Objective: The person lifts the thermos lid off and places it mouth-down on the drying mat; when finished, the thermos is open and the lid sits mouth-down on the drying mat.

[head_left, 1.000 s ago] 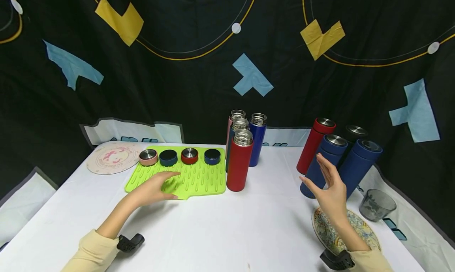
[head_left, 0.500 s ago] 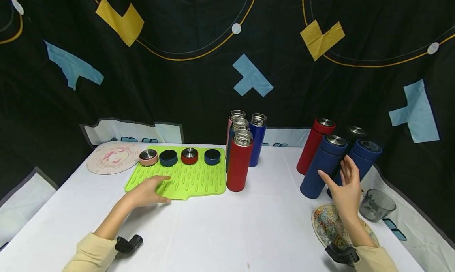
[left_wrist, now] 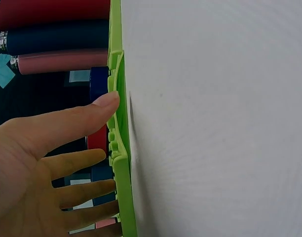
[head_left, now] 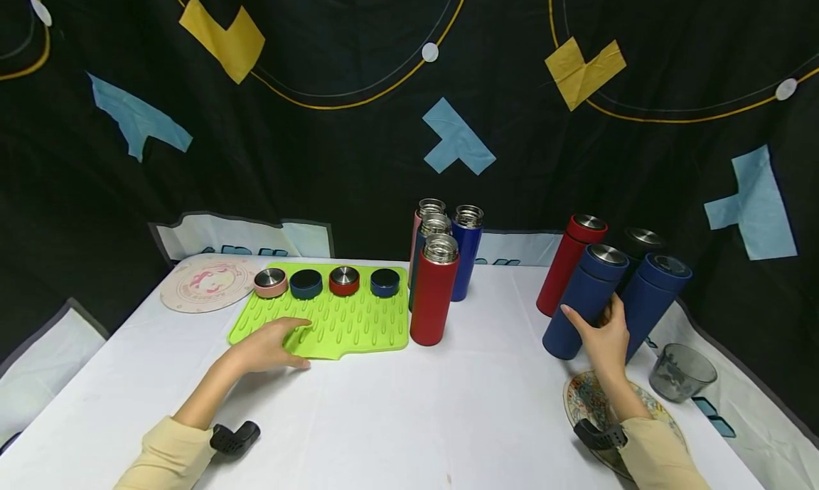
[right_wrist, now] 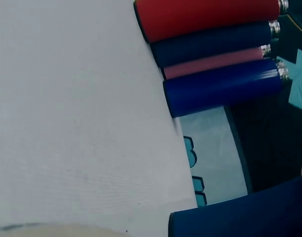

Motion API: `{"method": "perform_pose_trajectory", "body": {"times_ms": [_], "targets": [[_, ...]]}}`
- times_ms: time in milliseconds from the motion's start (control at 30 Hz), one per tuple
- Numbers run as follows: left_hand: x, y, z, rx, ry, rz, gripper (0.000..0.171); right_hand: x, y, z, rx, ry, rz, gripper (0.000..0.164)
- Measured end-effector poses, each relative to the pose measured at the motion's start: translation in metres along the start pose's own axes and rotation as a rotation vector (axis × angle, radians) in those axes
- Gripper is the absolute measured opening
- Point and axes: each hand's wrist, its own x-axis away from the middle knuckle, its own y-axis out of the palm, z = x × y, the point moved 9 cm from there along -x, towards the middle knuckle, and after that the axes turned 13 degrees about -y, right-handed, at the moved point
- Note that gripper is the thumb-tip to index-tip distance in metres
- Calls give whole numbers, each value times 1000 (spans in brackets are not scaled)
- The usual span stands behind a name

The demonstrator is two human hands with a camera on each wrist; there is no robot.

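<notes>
My right hand (head_left: 606,337) is around a closed blue vacuum flask (head_left: 582,305), thumb against its near side and fingers behind its right side. The flask stands upright on the white table; its lower end also shows in the right wrist view (right_wrist: 240,215). My left hand (head_left: 269,344) hovers by the front edge of the green mat (head_left: 358,326), holding nothing, its fingers spread in the left wrist view. On the mat lie pink (head_left: 270,284), dark blue (head_left: 306,284), red (head_left: 343,281) and blue (head_left: 384,283) lids.
Several lidless flasks, with a red one (head_left: 435,294) in front, stand right of the mat. Closed red (head_left: 563,273), black (head_left: 642,241) and blue (head_left: 659,291) flasks surround the held one. A patterned round mat (head_left: 582,394) and a glass cup (head_left: 682,373) are near the right edge.
My right hand first shifted right toward the other blue flask, then came back left onto the nearer one. My left hand has drawn back slightly to the left.
</notes>
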Motion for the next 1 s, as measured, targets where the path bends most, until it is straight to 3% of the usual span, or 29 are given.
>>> {"method": "perform_pose_trajectory", "body": {"times_ms": [200, 400, 700, 1000], "targets": [[1, -3, 4, -10, 8, 9, 77, 0, -4, 4, -17, -15, 80, 88], [8, -23, 22, 29, 68, 94, 72, 9, -9, -5, -10, -21, 82, 87], [22, -45, 71, 110, 171, 210, 64, 26, -1, -53, -114, -33, -34, 80], [43, -62, 131, 170, 314, 286, 66, 43, 20, -119, -276, -195, -139, 72]]}}
